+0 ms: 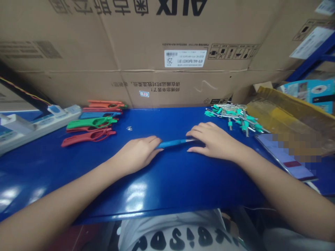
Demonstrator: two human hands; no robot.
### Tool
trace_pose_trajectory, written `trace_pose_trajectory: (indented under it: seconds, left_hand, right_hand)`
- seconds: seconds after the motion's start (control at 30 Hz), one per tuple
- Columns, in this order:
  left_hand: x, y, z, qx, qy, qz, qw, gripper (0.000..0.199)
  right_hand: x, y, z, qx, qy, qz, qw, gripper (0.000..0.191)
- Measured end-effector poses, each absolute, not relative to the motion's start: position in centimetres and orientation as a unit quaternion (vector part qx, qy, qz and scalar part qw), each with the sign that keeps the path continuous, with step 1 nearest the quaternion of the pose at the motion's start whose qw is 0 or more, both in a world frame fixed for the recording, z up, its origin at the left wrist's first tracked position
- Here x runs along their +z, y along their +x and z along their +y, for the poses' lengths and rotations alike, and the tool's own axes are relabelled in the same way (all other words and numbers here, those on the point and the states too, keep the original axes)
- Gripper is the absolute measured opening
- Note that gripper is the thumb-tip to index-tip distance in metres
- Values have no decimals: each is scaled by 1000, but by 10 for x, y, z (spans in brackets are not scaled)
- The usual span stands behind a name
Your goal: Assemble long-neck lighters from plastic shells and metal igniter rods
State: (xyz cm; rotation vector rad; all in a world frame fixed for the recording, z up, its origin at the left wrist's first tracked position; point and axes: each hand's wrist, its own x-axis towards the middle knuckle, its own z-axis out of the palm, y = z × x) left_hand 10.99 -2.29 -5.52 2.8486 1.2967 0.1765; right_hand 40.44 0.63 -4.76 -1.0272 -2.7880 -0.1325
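A blue stick lighter with a short metal tip is held level just above the blue table, between my two hands. My left hand is closed around its handle end, and most of the handle is hidden inside the fingers. At the other end, my right hand curls round the metal tip, thumb below and fingers above. The tip's far end disappears under the right hand.
Red, orange, green and blue lighter bodies are piled at the left beside a white power strip. Metal tubes with green parts lie at the right, near a phone and a taped box. Cardboard stands behind the table.
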Motion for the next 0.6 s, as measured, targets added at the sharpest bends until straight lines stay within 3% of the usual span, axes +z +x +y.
trace_pose_trajectory:
  seconds: [0.07, 0.17, 0.33, 0.47, 0.6]
  left_hand:
    - [-54, 106, -19, 59, 902, 428, -15, 22]
    - [-53, 102, -14, 60, 896, 439, -25, 22]
    - [-55, 102, -15, 66, 900, 431, -2, 25]
    - [-60, 108, -24, 95, 905, 408, 77, 28]
    - [-61, 115, -30, 141, 876, 409, 211, 31]
  right_hand:
    - [-45, 417, 14, -50, -366, -926, 82, 45]
    - [-45, 433, 26, -60, -394, -914, 80, 28]
    - [-49, 432, 30, -26, -346, -928, 140, 19]
    - [-56, 411, 17, 35, -273, -944, 181, 20]
    - [-62, 397, 6, 16, -213, -952, 220, 24]
